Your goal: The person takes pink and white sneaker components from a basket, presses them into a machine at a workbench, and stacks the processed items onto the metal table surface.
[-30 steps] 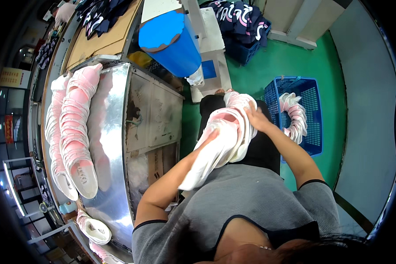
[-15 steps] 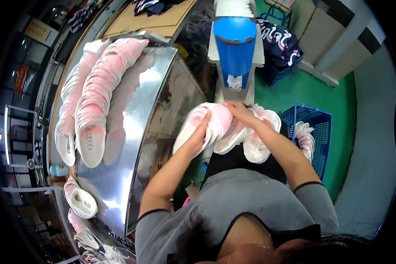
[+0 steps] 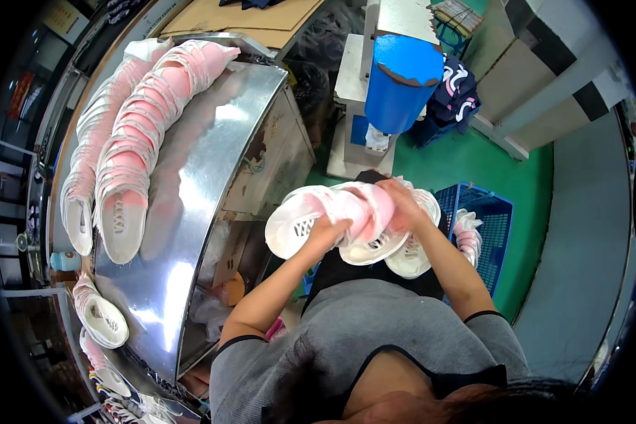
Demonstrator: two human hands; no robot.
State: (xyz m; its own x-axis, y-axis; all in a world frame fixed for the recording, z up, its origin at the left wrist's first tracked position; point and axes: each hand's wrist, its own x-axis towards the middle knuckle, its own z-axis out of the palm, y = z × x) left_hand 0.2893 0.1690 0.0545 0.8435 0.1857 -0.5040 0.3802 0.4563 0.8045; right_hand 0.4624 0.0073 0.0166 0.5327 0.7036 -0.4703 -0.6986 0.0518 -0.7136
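A nested stack of white-and-pink shoe uppers (image 3: 290,230) lies crosswise in front of me, over my lap. My left hand (image 3: 325,237) grips its near side, with the thumb over the upper edge. At the pink right end of the stack, my right hand (image 3: 405,206) is closed round the layers; its fingers are partly hidden and a little blurred. Under and beside this stack rest more white shoe uppers (image 3: 410,261), on dark cloth across my lap. Laces show in the openings of the nearest ones.
Long rows of nested pink-and-white uppers (image 3: 131,148) lie on a shiny metal table (image 3: 191,191) at left. A machine with a blue cover (image 3: 403,85) stands ahead. At right, a blue basket (image 3: 498,240) on the green floor holds more uppers. Dark pieces (image 3: 456,95) are piled beyond.
The held stack has turned more level and spread out, its laced opening now facing up. My right hand has shifted down the pink end. The whole view has swung, moving the machine rightward.
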